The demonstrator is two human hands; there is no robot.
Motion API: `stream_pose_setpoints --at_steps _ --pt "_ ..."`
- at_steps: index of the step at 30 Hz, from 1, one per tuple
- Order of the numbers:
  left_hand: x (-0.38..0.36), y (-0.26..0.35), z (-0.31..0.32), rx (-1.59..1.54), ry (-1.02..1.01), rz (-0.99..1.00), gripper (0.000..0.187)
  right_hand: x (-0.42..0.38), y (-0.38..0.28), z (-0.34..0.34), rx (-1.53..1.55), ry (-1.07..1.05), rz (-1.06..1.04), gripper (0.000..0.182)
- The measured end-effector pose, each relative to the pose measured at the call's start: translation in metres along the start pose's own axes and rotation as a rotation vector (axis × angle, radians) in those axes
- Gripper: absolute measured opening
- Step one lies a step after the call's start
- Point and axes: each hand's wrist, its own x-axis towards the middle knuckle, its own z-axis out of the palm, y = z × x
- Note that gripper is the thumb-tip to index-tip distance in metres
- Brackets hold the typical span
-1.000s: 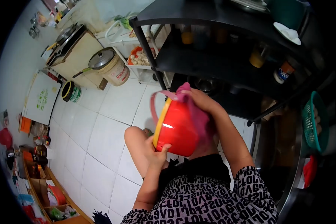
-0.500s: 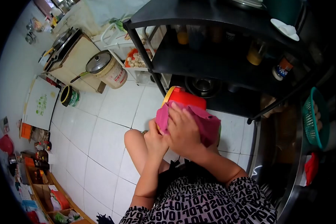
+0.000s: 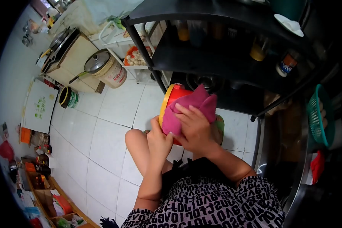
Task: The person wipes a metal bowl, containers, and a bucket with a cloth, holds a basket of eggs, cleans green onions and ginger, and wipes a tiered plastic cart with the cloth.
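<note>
A red container with a yellow rim point(image 3: 165, 102) is tilted on its side in front of me, partly covered by a magenta cloth point(image 3: 186, 103). My left hand point(image 3: 158, 138) grips the yellow rim at its near edge, with the thumb on the cloth's edge. Over the cloth lies my right hand point(image 3: 195, 127), its fingers bent and pressing the fabric against the red side. The cloth's far corner stands up in folds. The container's underside and inside are hidden.
A black shelf rack point(image 3: 205, 60) stands just ahead, with jars on it. At the left are a lidded pan point(image 3: 97, 62) on a bucket point(image 3: 114, 74) and a small pot-like tub point(image 3: 68, 97). A green basket point(image 3: 318, 117) is at the right.
My right hand has moved slightly down and right with the cloth, whose right part is now bunched upward. More of the yellow rim shows, and the left hand still grips it.
</note>
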Motion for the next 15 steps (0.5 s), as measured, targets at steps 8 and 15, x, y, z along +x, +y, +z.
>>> stream_pose_setpoints --at_steps 8,15 --pt "0.011 0.014 0.017 -0.049 -0.104 0.167 0.065 0.02 0.055 -0.017 -0.064 -0.013 0.19 0.038" --pt "0.014 0.024 0.012 -0.189 -0.265 -0.007 0.066 -0.028 0.023 -0.02 -0.115 0.039 0.053 0.042"
